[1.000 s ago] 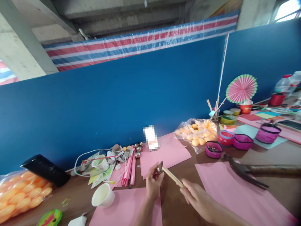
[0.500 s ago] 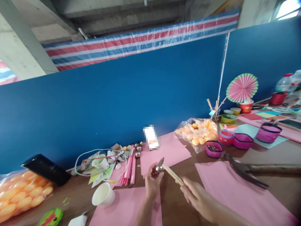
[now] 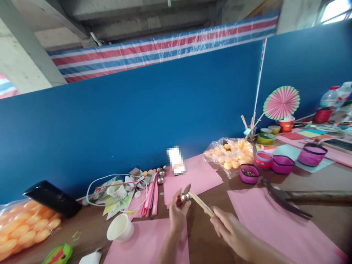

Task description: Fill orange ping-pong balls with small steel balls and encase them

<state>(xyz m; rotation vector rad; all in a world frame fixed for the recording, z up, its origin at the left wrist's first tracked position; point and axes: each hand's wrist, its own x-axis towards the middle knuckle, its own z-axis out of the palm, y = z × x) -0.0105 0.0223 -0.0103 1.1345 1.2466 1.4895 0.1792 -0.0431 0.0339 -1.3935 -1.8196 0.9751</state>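
In the middle of the table, my left hand (image 3: 178, 212) is closed around a small shiny silver ball (image 3: 185, 197), fingers cupping its sides. My right hand (image 3: 227, 225) grips the pale wooden handle of a small hammer (image 3: 202, 204). Its dark, pointed metal head lies right at the top of the ball; whether they touch I cannot tell. Beneath my left forearm is a sheet of pink paper (image 3: 148, 238). More silver balls (image 3: 161, 179) lie in a group beyond, beside folded pink paper strips (image 3: 152, 196).
A claw hammer (image 3: 287, 198) rests on pink paper at right, near a purple pouch of small pieces (image 3: 249, 174). Bags of orange balls (image 3: 232, 157) stand behind and at far left. A white cup (image 3: 120, 228) sits left. A blue partition (image 3: 137, 121) closes the back.
The view has shifted very slightly. Both hands keep the same hold, with the hammer head still at the silver ball.
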